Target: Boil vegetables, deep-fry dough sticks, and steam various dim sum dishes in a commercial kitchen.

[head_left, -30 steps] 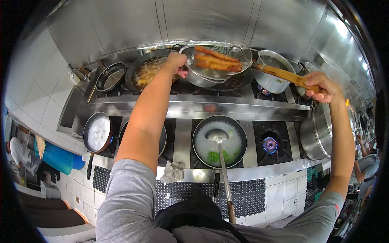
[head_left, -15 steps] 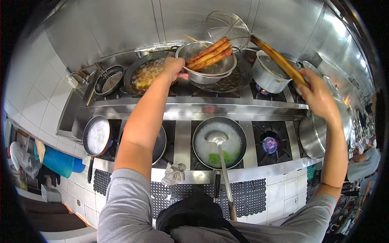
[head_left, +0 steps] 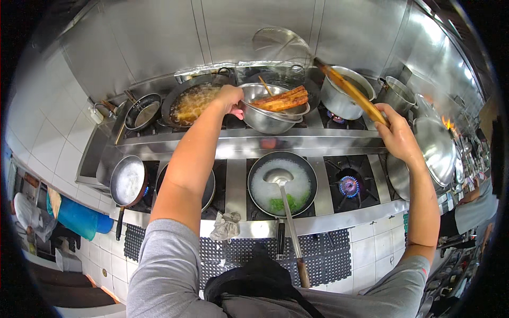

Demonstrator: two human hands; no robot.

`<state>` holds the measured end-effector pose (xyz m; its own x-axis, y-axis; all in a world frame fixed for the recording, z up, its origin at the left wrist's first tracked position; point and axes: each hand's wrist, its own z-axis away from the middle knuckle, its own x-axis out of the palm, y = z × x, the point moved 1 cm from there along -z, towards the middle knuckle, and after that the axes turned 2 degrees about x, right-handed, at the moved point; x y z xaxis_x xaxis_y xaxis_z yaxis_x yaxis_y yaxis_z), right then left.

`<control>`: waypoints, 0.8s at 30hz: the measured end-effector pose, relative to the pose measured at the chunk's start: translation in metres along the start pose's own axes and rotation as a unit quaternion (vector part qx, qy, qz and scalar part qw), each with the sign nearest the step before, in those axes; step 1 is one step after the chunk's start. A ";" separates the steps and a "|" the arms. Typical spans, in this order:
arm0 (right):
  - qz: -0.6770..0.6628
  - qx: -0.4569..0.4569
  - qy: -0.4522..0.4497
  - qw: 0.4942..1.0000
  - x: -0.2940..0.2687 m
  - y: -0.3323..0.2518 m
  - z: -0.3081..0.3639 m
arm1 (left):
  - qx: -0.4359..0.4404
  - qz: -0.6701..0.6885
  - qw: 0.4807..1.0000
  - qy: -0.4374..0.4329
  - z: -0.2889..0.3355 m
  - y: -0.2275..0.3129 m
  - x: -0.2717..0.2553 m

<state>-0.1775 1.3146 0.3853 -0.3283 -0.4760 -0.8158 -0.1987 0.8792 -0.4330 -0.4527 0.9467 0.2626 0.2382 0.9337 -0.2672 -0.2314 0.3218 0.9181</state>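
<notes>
My left hand (head_left: 230,100) grips the left rim of a steel bowl (head_left: 269,125), with a strainer set in it. Long browned fried sticks (head_left: 283,99) lie across the strainer, and a thin wooden stick (head_left: 265,86) leans up from it. In my right hand (head_left: 397,132), closed round the wooden handle, is a large wire skimmer (head_left: 283,45). Its round mesh head, blurred by motion, is raised above and behind the bowl. To the left of the bowl, oil bubbles in a wide wok (head_left: 195,103).
In front, a pan (head_left: 253,204) of cloudy liquid holds greens and a ladle (head_left: 279,176). A lit burner (head_left: 349,186) stands right of it. A smaller pan (head_left: 128,180) of white liquid sits left. Steel pots (head_left: 347,95) line the right; a crumpled cloth (head_left: 226,226) lies on the front edge.
The bowl has come slightly nearer to me, and the fried sticks now lie flatter in the strainer. The skimmer head has shifted left, away from the sticks.
</notes>
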 end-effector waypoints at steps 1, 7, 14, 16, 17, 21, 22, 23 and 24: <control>-0.019 0.016 -0.033 0.999 0.000 0.000 0.001 | -0.002 0.015 1.000 -0.004 0.004 -0.001 0.007; 0.065 -0.100 -0.031 0.992 0.028 -0.012 -0.007 | -0.035 0.079 0.996 0.005 0.005 -0.017 0.020; 0.214 -0.022 0.004 0.977 0.036 0.015 -0.027 | -0.028 0.104 0.994 0.013 0.029 -0.029 0.020; 0.100 -0.072 0.060 0.991 0.034 0.027 -0.030 | -0.012 0.118 0.993 0.023 0.033 -0.034 0.015; 0.080 -0.056 0.047 0.994 0.032 0.024 -0.030 | 0.003 0.129 0.991 0.035 0.036 -0.037 0.010; 0.013 -0.003 0.034 0.999 0.036 0.038 -0.030 | 0.048 0.136 0.986 0.079 0.064 -0.043 -0.007; 0.010 -0.007 0.032 0.999 0.039 0.044 -0.033 | 0.047 0.136 0.986 0.084 0.074 -0.046 -0.015; -0.017 0.035 0.008 0.999 0.042 0.051 -0.036 | 0.053 0.149 0.982 0.101 0.089 -0.049 -0.025; -0.041 0.083 -0.015 0.996 0.046 0.062 -0.037 | 0.058 0.162 0.979 0.112 0.099 -0.053 -0.033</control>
<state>-0.2387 1.3462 0.3353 -0.2892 -0.5476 -0.7852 -0.0679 0.8299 -0.5538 -0.3552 0.8839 0.2518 -0.0453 0.9990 -0.0024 -0.1497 -0.0044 0.9887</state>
